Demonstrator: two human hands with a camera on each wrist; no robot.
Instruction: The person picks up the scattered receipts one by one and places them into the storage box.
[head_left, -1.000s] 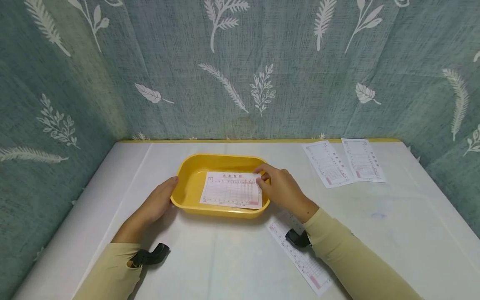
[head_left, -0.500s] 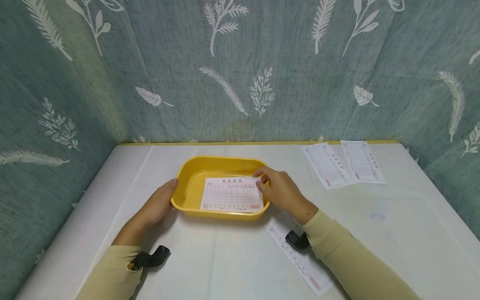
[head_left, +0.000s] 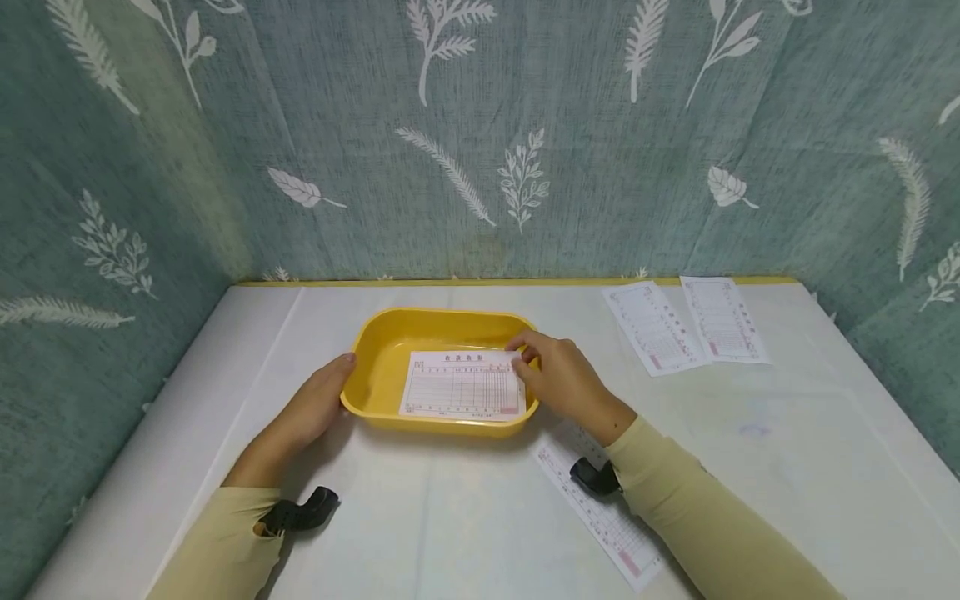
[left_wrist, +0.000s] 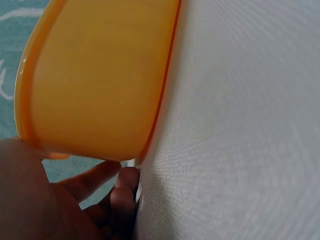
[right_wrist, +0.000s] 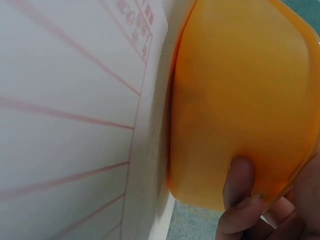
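A yellow plastic tray (head_left: 386, 342) rests on the white table. Inside it lies a printed paper form (head_left: 457, 383) with red header characters and a ruled grid. My left hand (head_left: 318, 400) holds the tray's left end, thumb at the rim; in the left wrist view, fingers of the left hand (left_wrist: 30, 195) sit by the outer wall, near the tabletop. Over the tray's right end, my right hand (head_left: 566, 379) pinches the form's right edge. The right wrist view shows fingertips (right_wrist: 240, 180) against the tray's outer wall; the thumb's contact is hidden there.
Beneath my right wrist another form (head_left: 592, 504) lies slantwise on the table (head_left: 480, 517), partly covered by the sleeve. Two more forms, a left one (head_left: 656, 327) and a right one (head_left: 724, 320), lie at the back right. A leaf-patterned curtain (head_left: 480, 142) encloses the back and sides.
The form in the tray has shifted slightly toward the tray's near side and settled lower. Both hands and the tray have stayed in place.
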